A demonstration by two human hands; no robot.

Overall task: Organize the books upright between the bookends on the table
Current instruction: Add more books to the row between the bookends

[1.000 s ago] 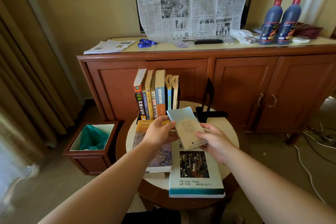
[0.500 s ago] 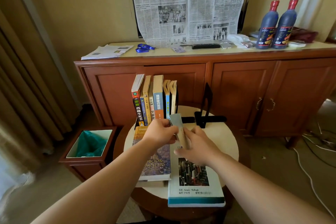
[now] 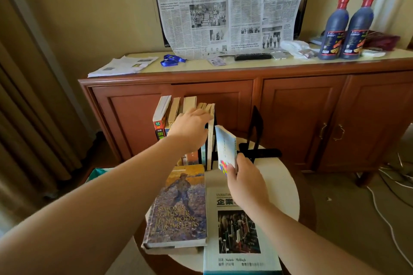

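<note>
Now upright at centre frame, thin pale-blue paperback (image 3: 226,148) pinched by right hand (image 3: 244,182), straight-fingered left hand (image 3: 190,128) steadying standing row of books (image 3: 178,109), nearly shelved.

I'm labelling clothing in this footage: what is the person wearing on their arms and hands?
Nothing that shows: both forearms are bare up to the frame edge, with no sleeves. The left hand and right hand carry no gloves, and no watch or bracelet shows at either wrist.
</note>
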